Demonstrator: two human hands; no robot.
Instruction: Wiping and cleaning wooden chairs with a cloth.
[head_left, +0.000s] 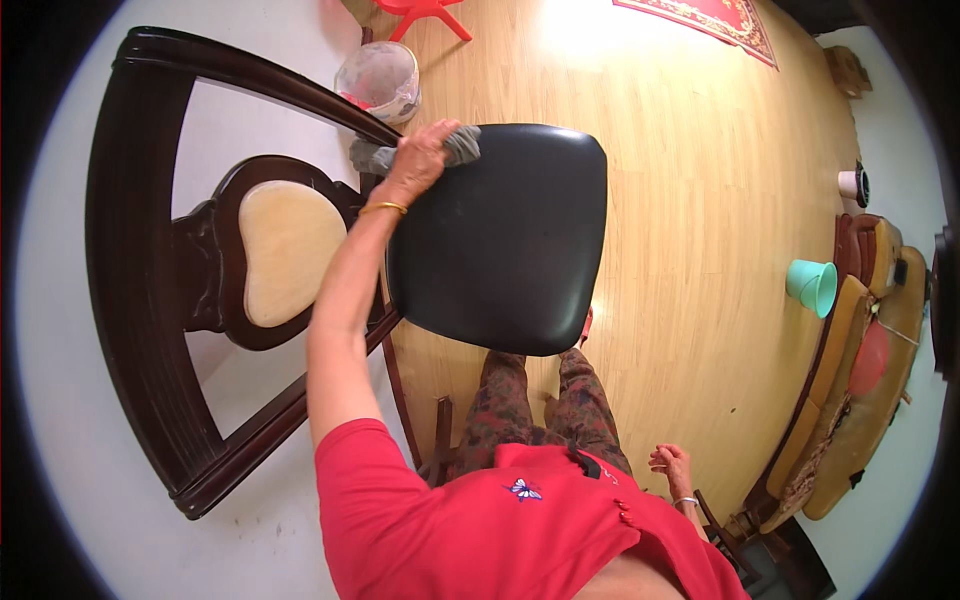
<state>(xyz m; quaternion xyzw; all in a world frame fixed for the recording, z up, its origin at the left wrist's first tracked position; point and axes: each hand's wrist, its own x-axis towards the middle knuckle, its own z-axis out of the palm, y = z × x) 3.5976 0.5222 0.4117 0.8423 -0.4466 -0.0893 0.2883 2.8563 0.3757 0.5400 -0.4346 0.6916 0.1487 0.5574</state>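
Note:
My left hand (421, 159) presses a grey cloth (463, 145) onto the rear corner of a black padded chair seat (510, 232), beside the foot of the chair's dark wooden backrest (135, 225). The cloth shows on both sides of the hand. A pale oval-like panel (289, 251) is set in the carved middle of the backrest. At the lower right, my right hand (673, 465) hangs beside my body, empty, its fingers loosely bent and slightly apart.
A lined waste bin (409, 105) stands behind the chair near a red plastic stool (420, 9). A green bucket (811, 288) is by the tan sofa (862, 420) at right. A patterned red rug (720, 30) lies on the wood floor (690, 225). The wall (262, 480) is at left.

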